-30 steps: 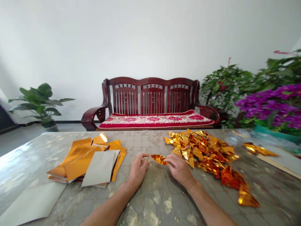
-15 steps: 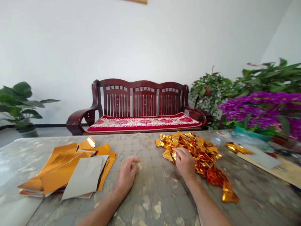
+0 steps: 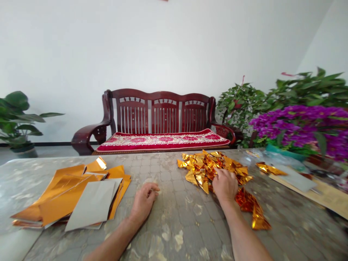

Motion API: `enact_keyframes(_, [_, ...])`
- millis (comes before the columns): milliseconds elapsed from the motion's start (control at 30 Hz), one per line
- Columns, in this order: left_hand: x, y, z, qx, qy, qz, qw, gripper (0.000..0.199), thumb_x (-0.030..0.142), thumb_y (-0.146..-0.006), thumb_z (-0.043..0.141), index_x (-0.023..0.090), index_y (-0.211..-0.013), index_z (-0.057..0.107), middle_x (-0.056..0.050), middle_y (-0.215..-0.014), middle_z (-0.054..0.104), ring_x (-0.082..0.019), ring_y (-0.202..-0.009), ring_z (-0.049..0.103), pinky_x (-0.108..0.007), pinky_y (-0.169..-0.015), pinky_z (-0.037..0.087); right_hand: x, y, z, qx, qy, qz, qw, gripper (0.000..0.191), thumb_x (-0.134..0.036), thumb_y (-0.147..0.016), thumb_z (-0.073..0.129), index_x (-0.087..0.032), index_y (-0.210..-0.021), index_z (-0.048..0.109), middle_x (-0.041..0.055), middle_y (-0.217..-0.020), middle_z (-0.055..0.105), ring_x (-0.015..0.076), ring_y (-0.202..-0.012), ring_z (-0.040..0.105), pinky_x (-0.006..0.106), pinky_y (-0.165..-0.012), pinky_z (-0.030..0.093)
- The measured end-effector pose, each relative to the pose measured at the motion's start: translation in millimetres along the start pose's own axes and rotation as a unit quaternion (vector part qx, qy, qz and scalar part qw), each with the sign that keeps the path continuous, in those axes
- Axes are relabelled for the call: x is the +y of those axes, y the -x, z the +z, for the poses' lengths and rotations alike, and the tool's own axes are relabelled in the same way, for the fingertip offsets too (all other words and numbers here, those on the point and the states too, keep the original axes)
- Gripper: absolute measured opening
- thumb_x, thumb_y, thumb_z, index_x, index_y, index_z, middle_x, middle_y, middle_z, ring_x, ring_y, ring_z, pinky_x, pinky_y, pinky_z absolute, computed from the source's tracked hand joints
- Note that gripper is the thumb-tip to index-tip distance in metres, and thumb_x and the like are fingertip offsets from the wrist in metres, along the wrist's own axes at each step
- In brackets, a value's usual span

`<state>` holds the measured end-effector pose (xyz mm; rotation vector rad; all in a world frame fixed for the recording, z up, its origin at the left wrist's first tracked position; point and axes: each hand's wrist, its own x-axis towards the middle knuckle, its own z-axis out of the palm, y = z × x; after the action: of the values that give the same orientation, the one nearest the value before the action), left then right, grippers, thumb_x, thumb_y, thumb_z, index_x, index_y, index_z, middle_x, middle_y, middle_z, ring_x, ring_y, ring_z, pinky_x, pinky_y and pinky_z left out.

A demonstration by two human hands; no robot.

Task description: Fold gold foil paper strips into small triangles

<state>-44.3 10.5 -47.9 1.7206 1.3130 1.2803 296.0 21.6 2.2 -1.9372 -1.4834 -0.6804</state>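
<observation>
My right hand (image 3: 225, 185) presses into the near side of a heap of crumpled gold foil triangles (image 3: 209, 167), its fingertips hidden among the pieces. A looser strip of orange-gold foil (image 3: 251, 204) trails toward me beside that wrist. My left hand (image 3: 144, 202) rests on the mottled stone-patterned tabletop (image 3: 174, 221) with its fingers loosely curved, holding nothing. To its left lies a stack of gold foil sheets (image 3: 63, 194), partly covered by a grey-backed sheet (image 3: 91, 205).
A crumpled gold foil piece (image 3: 269, 168) lies on a grey sheet (image 3: 296, 182) atop a wooden board (image 3: 326, 195) at right, near transparent plastic (image 3: 274, 156). Beyond the table stand a dark red wooden bench (image 3: 160, 116), green plants and purple flowers (image 3: 299, 127).
The foil piece held between my hands is gone from view. My right hand has moved onto the heap, my left hand has drawn back, and the view has turned left.
</observation>
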Motion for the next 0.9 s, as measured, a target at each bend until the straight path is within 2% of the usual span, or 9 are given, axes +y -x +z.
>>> enact_keyframes(133, [0, -1, -0.3, 0.002, -0.012, 0.012, 1.0, 0.02, 0.02, -0.077, 0.046, 0.02, -0.08, 0.067, -0.005, -0.101, 0.07, -0.018, -0.084, 0.068, -0.033, -0.074, 0.057, 2, 1, 2, -0.018, -0.004, 0.005, 1.0, 0.04, -0.008, -0.082, 0.054, -0.024, -0.112, 0.074, 0.0061, -0.106, 0.072, 0.0248, -0.088, 0.053, 0.036, -0.07, 0.035])
enact_keyframes(300, [1, -1, 0.0, 0.004, -0.008, 0.016, 1.0, 0.02, 0.021, -0.079, 0.047, 0.02, -0.081, 0.067, -0.005, -0.101, 0.071, -0.018, -0.085, 0.068, -0.033, -0.074, 0.057, -3, 1, 2, 0.042, -0.052, -0.012, 0.998, 0.041, -0.004, -0.077, 0.055, -0.024, -0.106, 0.075, 0.0044, -0.106, 0.072, 0.0239, -0.09, 0.053, 0.035, -0.072, 0.037])
enact_keyframes(433, [4, -1, -0.8, 0.02, -0.035, 0.039, 0.998, 0.021, 0.022, -0.081, 0.047, 0.021, -0.081, 0.067, -0.004, -0.098, 0.072, -0.018, -0.085, 0.068, -0.033, -0.077, 0.056, -22, 4, -2, 0.099, -0.143, -0.096, 0.98, 0.039, 0.001, -0.076, 0.052, -0.024, -0.093, 0.076, 0.003, -0.097, 0.072, 0.0218, -0.09, 0.055, 0.033, -0.077, 0.04])
enact_keyframes(533, [13, -6, -9.1, 0.045, -0.09, 0.067, 0.993, 0.021, 0.022, -0.082, 0.046, 0.021, -0.082, 0.068, -0.004, -0.092, 0.073, -0.019, -0.089, 0.067, -0.033, -0.085, 0.053, -46, 11, -5, 0.084, -0.225, -0.187, 0.952, 0.034, 0.0, -0.083, 0.05, -0.023, -0.089, 0.075, 0.0035, -0.091, 0.071, 0.0202, -0.089, 0.056, 0.033, -0.082, 0.043])
enact_keyframes(633, [29, -18, -30.3, 0.072, -0.163, 0.025, 0.984, 0.025, 0.021, -0.082, 0.046, 0.021, -0.091, 0.069, -0.003, -0.088, 0.073, -0.019, -0.084, 0.067, -0.031, -0.081, 0.052, -69, 24, -5, 0.037, -0.295, -0.263, 0.918, 0.033, 0.0, -0.085, 0.048, -0.022, -0.088, 0.073, 0.0042, -0.09, 0.07, 0.0187, -0.089, 0.058, 0.031, -0.083, 0.046])
enact_keyframes(733, [47, -33, -64.0, 0.053, -0.262, -0.006, 0.964, 0.026, 0.02, -0.082, 0.047, 0.021, -0.095, 0.069, -0.004, -0.095, 0.073, -0.019, -0.086, 0.067, -0.03, -0.082, 0.049, -84, 37, -4, -0.013, -0.336, -0.319, 0.886, 0.035, 0.003, -0.081, 0.046, -0.021, -0.086, 0.072, 0.0044, -0.088, 0.068, 0.0173, -0.086, 0.059, 0.028, -0.079, 0.047])
enact_keyframes(833, [61, -45, -102.6, 0.038, -0.402, -0.065, 0.913, 0.027, 0.025, -0.082, 0.05, 0.023, -0.101, 0.068, -0.006, -0.102, 0.073, -0.025, -0.094, 0.067, -0.033, -0.08, 0.049, -92, 46, -4, -0.072, -0.344, -0.349, 0.869, 0.034, 0.002, -0.08, 0.046, -0.021, -0.087, 0.071, 0.0044, -0.089, 0.069, 0.0172, -0.085, 0.06, 0.027, -0.078, 0.048])
enact_keyframes(900, [62, -49, -126.5, 0.002, -0.484, -0.102, 0.869, 0.028, 0.029, -0.082, 0.051, 0.024, -0.103, 0.068, -0.01, -0.112, 0.071, -0.033, -0.102, 0.065, -0.039, -0.079, 0.049, -95, 49, -4, -0.108, -0.339, -0.359, 0.863, 0.032, 0.0, -0.081, 0.047, -0.021, -0.088, 0.07, 0.0042, -0.089, 0.069, 0.0167, -0.084, 0.061, 0.027, -0.077, 0.048])
